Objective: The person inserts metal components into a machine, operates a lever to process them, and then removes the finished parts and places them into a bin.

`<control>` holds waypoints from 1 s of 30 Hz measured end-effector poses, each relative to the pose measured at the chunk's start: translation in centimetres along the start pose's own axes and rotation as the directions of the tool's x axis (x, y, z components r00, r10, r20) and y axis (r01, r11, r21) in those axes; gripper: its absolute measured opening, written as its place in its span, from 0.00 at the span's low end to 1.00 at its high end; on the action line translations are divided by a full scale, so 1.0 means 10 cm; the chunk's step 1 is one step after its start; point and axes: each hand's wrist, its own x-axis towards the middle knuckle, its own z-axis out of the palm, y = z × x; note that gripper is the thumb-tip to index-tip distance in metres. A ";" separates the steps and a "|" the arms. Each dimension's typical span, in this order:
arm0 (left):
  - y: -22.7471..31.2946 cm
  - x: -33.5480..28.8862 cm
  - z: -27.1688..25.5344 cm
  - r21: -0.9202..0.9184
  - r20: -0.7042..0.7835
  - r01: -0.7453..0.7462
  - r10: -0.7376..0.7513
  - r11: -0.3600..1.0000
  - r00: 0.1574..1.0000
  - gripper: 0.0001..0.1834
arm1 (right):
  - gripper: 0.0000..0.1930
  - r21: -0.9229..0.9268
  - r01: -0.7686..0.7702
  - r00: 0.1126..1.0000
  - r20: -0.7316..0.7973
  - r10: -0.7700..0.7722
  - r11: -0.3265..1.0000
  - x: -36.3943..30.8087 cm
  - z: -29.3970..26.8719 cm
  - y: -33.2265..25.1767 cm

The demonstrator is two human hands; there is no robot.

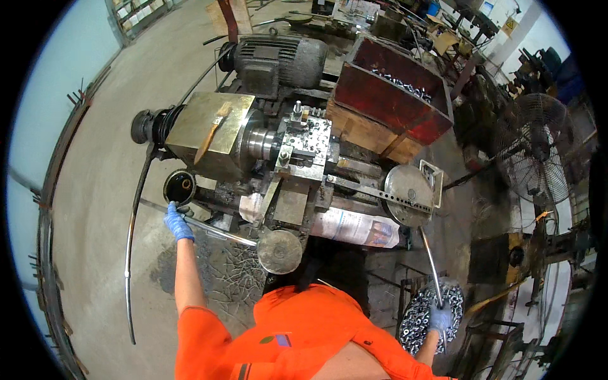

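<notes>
My left hand (177, 221), in a blue glove, is closed around the outer end of a steel lever (225, 235). This lever runs to a round metal disc (279, 251) at the front of the machine. Just beyond the hand sits a round dark pot (179, 187) with a ring-shaped thing inside. Over on the right, my blue-gloved right hand (440, 316) grips a long metal rod (431, 261) that slants up to a larger round plate (409, 190). Beneath that hand lies a container heaped with small metal parts (415, 326).
A metal block with a wooden-handled brush (211, 137) stands beside the spindle (261, 144) and tool block (306, 147). Behind are a motor (278, 60) and a red bin (392, 95) with metal parts. A caged fan (538, 149) stands right; metal shavings (237, 275) litter the floor.
</notes>
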 end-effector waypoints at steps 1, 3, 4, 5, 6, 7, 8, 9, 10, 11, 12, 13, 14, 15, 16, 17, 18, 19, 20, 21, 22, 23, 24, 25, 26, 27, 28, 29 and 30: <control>-0.01 0.03 -0.04 -0.008 -0.005 -0.001 0.001 1.000 1.000 0.15 | 0.27 0.028 -0.015 0.997 0.070 0.013 0.999 0.02 -0.15 -0.29; -0.01 0.07 -0.09 0.018 0.009 0.016 -0.017 1.000 1.000 0.15 | 0.28 -0.030 0.015 0.977 0.211 -0.008 0.999 0.21 -0.33 -0.73; -0.02 0.11 -0.09 0.030 0.019 0.022 -0.023 0.999 1.000 0.15 | 0.28 -0.107 0.067 0.959 0.283 -0.034 0.992 0.34 -0.26 -0.74; -0.04 0.13 -0.10 0.051 0.028 0.000 -0.001 0.999 1.000 0.15 | 0.24 0.057 0.055 0.963 0.259 -0.068 0.997 0.39 -0.23 -0.76; -0.03 0.18 -0.12 0.036 0.033 -0.017 0.015 0.999 0.999 0.15 | 0.22 0.024 0.032 0.926 0.376 -0.039 0.999 0.52 -0.25 -0.76; -0.04 0.15 -0.08 0.027 0.042 -0.020 0.019 0.999 0.999 0.15 | 0.21 -0.075 0.090 0.963 0.259 -0.068 0.993 0.58 -0.20 -0.74; -0.05 0.11 -0.06 0.016 0.051 -0.020 0.019 1.000 0.999 0.15 | 0.19 -0.181 0.134 0.984 0.138 -0.109 0.974 0.69 -0.14 -0.67; -0.06 0.10 -0.07 -0.001 0.039 0.011 -0.011 1.000 0.999 0.15 | 0.19 -0.170 0.137 0.980 0.169 -0.108 0.976 0.86 -0.06 -0.62; -0.05 0.09 -0.07 0.017 0.044 0.005 -0.006 1.000 0.999 0.15 | 0.19 -0.197 0.129 0.979 0.180 -0.094 0.972 1.05 -0.03 -0.63; -0.05 0.08 -0.09 0.038 0.049 0.000 -0.002 0.999 0.999 0.16 | 0.20 -0.225 0.122 0.978 0.191 -0.079 0.967 1.24 -0.02 -0.66; -0.06 0.07 -0.10 0.058 0.053 -0.005 0.002 0.998 0.999 0.16 | 0.20 -0.252 0.116 0.977 0.202 -0.065 0.961 1.43 -0.02 -0.71; -0.05 0.07 -0.12 0.052 0.063 -0.003 0.000 0.999 0.998 0.17 | 0.20 -0.240 0.124 0.974 0.217 -0.071 0.963 1.63 -0.06 -0.79; -0.06 0.05 -0.12 0.044 0.072 0.001 -0.004 0.999 0.997 0.17 | 0.21 -0.229 0.131 0.970 0.230 -0.077 0.965 1.82 -0.13 -0.90; -0.07 0.03 -0.10 0.035 0.086 0.005 -0.008 0.999 0.996 0.18 | 0.20 -0.239 0.105 0.982 0.177 -0.063 0.965 1.98 -0.17 -1.04; -0.07 0.01 -0.07 0.043 0.070 0.018 -0.021 0.999 0.997 0.18 | 0.20 -0.249 0.080 0.991 0.123 -0.051 0.965 2.13 -0.21 -1.19; -0.06 -0.02 -0.04 0.051 0.049 0.032 -0.034 0.998 0.998 0.18 | 0.20 -0.283 0.072 0.990 0.134 -0.035 0.957 2.28 -0.25 -1.35; -0.04 -0.02 -0.03 0.056 0.032 0.045 -0.047 0.997 0.998 0.19 | 0.20 -0.314 0.059 0.990 0.142 -0.015 0.948 2.42 -0.29 -1.49; -0.08 0.00 -0.03 0.062 0.056 0.029 -0.032 0.998 0.998 0.19 | 0.24 -0.283 0.012 0.984 0.176 0.040 0.959 2.56 -0.25 -1.58; -0.09 0.01 -0.04 0.085 0.074 0.041 -0.047 0.996 0.996 0.20 | 0.26 -0.260 -0.006 0.986 0.161 0.049 0.966 2.59 -0.22 -1.69; -0.09 0.03 -0.04 0.107 0.096 0.053 -0.063 0.993 0.993 0.21 | 0.28 -0.238 -0.026 0.987 0.146 0.062 0.971 2.59 -0.18 -1.77; -0.09 0.04 -0.05 0.133 0.114 0.065 -0.080 0.989 0.990 0.21 | 0.30 -0.216 -0.045 0.988 0.133 0.075 0.975 2.59 -0.18 -1.86; 0.00 -0.03 -0.06 0.232 0.103 0.106 -0.133 0.967 0.986 0.23 | 0.37 -0.240 -0.020 0.981 0.181 0.065 0.971 2.46 -0.36 -2.02; -0.02 0.02 -0.16 0.184 0.135 0.116 -0.142 0.976 0.981 0.24 | 0.38 -0.207 0.025 0.992 0.129 0.002 0.978 2.40 -0.30 -2.04; -0.05 0.12 -0.33 0.135 0.171 0.131 -0.153 0.982 0.973 0.24 | 0.39 -0.179 0.067 0.996 0.071 -0.055 0.982 2.32 -0.18 -2.00; -0.09 0.21 -0.46 0.084 0.205 0.146 -0.160 0.986 0.966 0.25 | 0.41 -0.153 0.114 0.993 0.010 -0.114 0.982 2.21 -0.14 -1.98; -0.17 0.29 -0.53 -0.077 0.107 0.173 -0.165 0.982 0.981 0.23 | 0.42 -0.025 0.195 0.973 -0.119 -0.197 0.980 2.04 -0.11 -1.91; -0.38 0.49 -0.75 0.023 0.108 0.173 -0.175 0.985 0.979 0.23 | 0.41 0.028 0.223 0.965 -0.148 -0.217 0.974 1.92 -0.03 -1.83; -0.63 0.76 -1.04 0.130 0.109 0.164 -0.178 0.978 0.978 0.23 | 0.40 0.087 0.250 0.958 -0.169 -0.233 0.964 1.78 0.13 -1.77; -0.78 0.93 -1.15 0.230 0.118 0.156 -0.187 0.961 0.975 0.23 | 0.38 0.142 0.269 0.950 -0.199 -0.239 0.952 1.69 0.25 -1.68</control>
